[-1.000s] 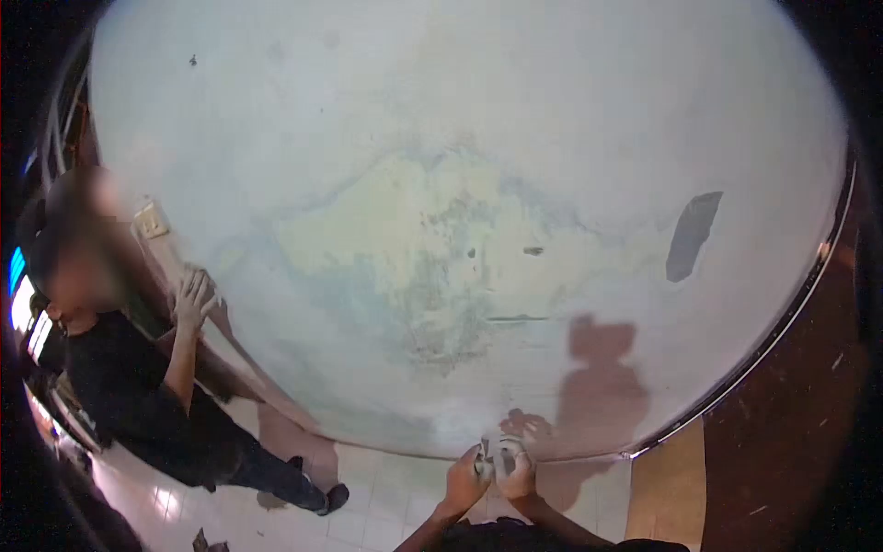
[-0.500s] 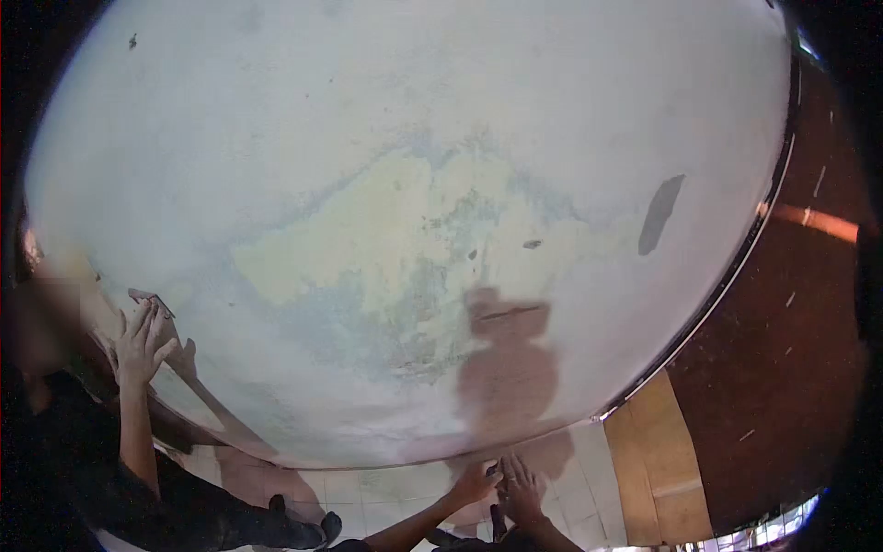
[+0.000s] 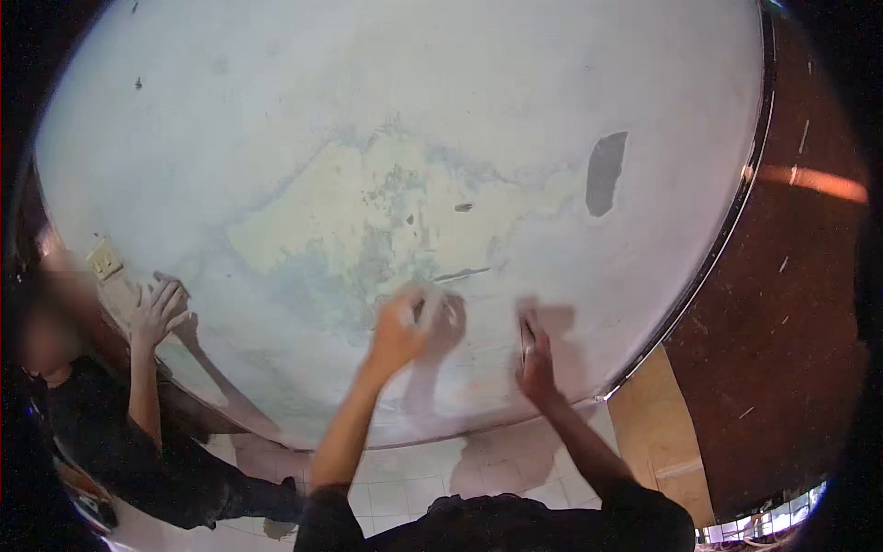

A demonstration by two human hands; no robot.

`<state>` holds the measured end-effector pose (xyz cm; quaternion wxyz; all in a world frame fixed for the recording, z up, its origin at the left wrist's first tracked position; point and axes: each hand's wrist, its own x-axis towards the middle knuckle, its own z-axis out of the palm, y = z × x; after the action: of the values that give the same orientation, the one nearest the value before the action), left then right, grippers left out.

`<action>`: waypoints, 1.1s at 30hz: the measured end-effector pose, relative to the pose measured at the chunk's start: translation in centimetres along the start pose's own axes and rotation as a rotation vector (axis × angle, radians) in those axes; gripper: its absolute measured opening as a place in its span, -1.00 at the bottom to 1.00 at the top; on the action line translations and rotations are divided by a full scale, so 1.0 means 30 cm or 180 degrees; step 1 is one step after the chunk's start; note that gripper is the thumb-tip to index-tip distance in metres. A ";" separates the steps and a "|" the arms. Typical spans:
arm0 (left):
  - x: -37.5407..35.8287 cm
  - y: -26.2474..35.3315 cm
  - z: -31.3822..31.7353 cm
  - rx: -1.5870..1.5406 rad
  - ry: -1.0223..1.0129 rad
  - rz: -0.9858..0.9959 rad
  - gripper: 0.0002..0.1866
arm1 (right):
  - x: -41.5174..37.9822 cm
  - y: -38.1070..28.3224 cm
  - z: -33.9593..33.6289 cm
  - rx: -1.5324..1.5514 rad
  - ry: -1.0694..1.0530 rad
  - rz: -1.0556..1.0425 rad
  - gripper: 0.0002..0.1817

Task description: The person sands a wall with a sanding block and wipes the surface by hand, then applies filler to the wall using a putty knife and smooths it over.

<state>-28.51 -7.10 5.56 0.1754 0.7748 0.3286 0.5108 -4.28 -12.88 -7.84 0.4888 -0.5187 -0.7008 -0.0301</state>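
A pale, worn wall with a yellowish bare area fills the view. In front of its lower middle, my left hand is raised, its fingers curled and smeared by motion, close to a dark crack. To the right, my right hand is upright with its thumb side toward me and fingers pointing up. It is closed on a small, thin flat piece that I cannot make out clearly. Shadows of both hands fall on the wall beside them.
At the left, a person in dark clothes presses a hand with a flat piece against the wall, below a socket plate. A grey patch marks the wall's right side. Brown panel and cardboard lie beyond its dark edge.
My hands were together low near the floor tiles; now they are apart and raised in front of the wall. The view has shifted, and the other person's hand stays on the wall.
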 end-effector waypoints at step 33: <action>0.603 -0.044 -0.198 0.2768 0.2452 0.1761 -0.46 | 0.775 -0.101 -0.095 -0.0949 0.1058 -0.1922 -0.48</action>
<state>-29.59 5.93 19.46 -0.4236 0.5923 0.3332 0.5989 -4.35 0.38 11.70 0.4841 -0.3421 -0.7212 -0.3584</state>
